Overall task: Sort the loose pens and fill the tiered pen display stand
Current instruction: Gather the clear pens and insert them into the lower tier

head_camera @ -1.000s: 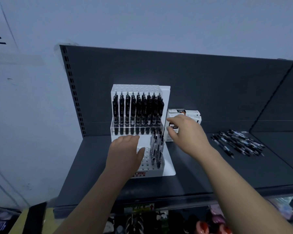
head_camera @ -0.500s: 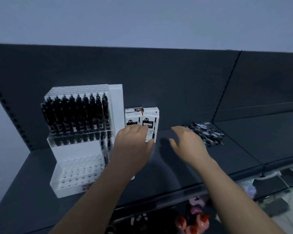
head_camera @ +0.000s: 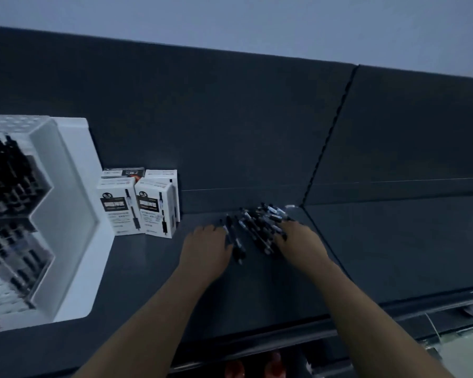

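Note:
A pile of loose black pens (head_camera: 257,227) lies on the dark shelf (head_camera: 148,268) near the back panel. My left hand (head_camera: 206,251) rests palm down at the pile's left edge, fingers touching the nearest pens. My right hand (head_camera: 302,245) lies over the pile's right side, fingertips among the pens. Whether either hand grips a pen is hidden by the fingers. The white tiered pen display stand (head_camera: 66,214) stands at the far left, its upper tiers holding several black pens, partly cut off by the frame.
Several white pen boxes (head_camera: 139,205) stand between the stand and the pile, against the back panel (head_camera: 230,118). The shelf's front edge (head_camera: 284,334) runs below my forearms. A seam (head_camera: 331,132) divides the back panel to the right.
The view has swung right, away from the stand. Both hands left the stand and the boxes and moved right onto the pile of loose pens.

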`<state>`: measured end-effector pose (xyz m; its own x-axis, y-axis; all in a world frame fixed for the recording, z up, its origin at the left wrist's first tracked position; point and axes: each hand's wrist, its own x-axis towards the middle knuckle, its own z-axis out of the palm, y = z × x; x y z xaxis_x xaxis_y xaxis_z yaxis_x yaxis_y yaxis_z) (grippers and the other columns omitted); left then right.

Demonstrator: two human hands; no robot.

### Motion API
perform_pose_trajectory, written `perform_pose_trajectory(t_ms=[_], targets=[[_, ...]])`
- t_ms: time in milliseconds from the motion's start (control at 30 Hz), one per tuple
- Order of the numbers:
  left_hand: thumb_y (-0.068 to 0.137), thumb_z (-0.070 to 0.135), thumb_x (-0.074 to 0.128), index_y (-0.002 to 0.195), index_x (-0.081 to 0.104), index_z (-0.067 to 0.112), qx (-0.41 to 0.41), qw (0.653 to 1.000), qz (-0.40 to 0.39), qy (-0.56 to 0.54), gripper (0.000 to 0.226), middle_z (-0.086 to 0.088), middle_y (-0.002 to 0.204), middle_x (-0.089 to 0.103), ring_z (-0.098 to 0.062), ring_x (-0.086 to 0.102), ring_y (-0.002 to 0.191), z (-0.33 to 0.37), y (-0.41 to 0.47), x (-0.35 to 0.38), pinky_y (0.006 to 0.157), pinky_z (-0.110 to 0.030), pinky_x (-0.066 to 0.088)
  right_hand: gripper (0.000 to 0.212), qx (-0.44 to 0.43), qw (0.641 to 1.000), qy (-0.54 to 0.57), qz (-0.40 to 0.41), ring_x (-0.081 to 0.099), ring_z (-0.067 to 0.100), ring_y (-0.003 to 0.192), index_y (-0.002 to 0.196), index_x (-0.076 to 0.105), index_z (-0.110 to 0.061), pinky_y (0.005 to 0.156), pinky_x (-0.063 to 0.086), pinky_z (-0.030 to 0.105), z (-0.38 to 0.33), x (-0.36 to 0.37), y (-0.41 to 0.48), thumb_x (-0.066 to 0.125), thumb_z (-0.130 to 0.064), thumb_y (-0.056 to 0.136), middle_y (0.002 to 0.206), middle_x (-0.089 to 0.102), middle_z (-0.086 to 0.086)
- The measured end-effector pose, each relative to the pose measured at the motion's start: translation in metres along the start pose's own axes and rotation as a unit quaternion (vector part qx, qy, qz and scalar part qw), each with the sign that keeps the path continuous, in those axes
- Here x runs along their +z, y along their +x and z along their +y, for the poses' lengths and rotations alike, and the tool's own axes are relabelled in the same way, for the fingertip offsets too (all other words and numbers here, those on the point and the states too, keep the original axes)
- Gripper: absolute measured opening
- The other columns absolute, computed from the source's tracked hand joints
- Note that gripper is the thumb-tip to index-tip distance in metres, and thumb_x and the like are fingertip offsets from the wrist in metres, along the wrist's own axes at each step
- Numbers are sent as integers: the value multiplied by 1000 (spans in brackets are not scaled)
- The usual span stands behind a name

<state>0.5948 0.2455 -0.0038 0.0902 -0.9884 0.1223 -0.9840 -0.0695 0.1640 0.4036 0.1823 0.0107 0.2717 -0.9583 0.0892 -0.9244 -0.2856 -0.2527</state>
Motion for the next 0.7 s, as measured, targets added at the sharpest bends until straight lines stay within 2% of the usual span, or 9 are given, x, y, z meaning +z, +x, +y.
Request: perform_pose_trajectory(t_ms=[100, 167, 233, 300, 433, 567, 700], targets=[[97, 43, 44, 113, 56, 11, -45, 997, -41, -42, 37, -10, 117, 58, -27, 54, 109, 14, 26, 21, 84, -35, 44, 29, -23, 999, 22, -30, 61, 27, 91, 106, 63, -8, 68, 43, 31, 15, 18, 23, 45, -30, 99, 102, 65, 11], [98, 44, 42, 114, 54, 8, -73, 993, -71, -64, 41, -13, 117, 58, -27, 54, 107, 18, 38, 30, 82, -34, 45, 31, -40, 998, 14, -45, 56, 27, 104, 109, 63, -8, 80, 46, 33, 18, 30, 32, 47, -33, 98, 112, 60, 11], [99, 46, 39, 123, 49, 4, -108, 988, -89, -70, 50, -15, 124, 52, -27, 50, 112, 25, 52, 39, 88, -33, 44, 33, -67, 997, 0, -40, 47, 26, 116, 114, 64, -10, 94, 44, 36, 24, 43, 42, 49, -35, 97, 123, 52, 8], [98, 52, 36, 130, 44, 2, -134, 984, -90, -81, 61, -16, 128, 47, -28, 47, 116, 32, 63, 45, 94, -32, 42, 33, -94, 995, 18, -29, 41, 25, 119, 117, 65, -12, 102, 39, 34, 27, 52, 47, 50, -35, 97, 126, 49, 5], [92, 64, 35, 133, 39, -1, -150, 983, -77, -72, 77, -17, 129, 45, -26, 44, 116, 48, 74, 56, 96, -30, 40, 32, -142, 988, 62, -26, 40, 23, 114, 118, 67, -14, 101, 36, 32, 35, 59, 49, 44, -29, 101, 121, 54, 4], [83, 71, 47, 138, 29, -3, -200, 972, -80, -96, 94, -15, 134, 36, -26, 38, 122, 61, 79, 55, 96, -31, 42, 26, -116, 984, 135, 20, 47, 19, 110, 115, 68, -10, 93, 36, 21, 49, 53, 52, 52, -20, 98, 119, 55, 3], [81, 58, 62, 140, 26, -4, -232, 958, -118, -120, 92, -16, 135, 33, -29, 37, 123, 61, 89, 56, 97, -34, 41, 29, -108, 989, 95, 24, 42, 22, 114, 122, 65, -13, 101, 38, 30, 56, 55, 56, 56, -22, 96, 128, 52, 2]])
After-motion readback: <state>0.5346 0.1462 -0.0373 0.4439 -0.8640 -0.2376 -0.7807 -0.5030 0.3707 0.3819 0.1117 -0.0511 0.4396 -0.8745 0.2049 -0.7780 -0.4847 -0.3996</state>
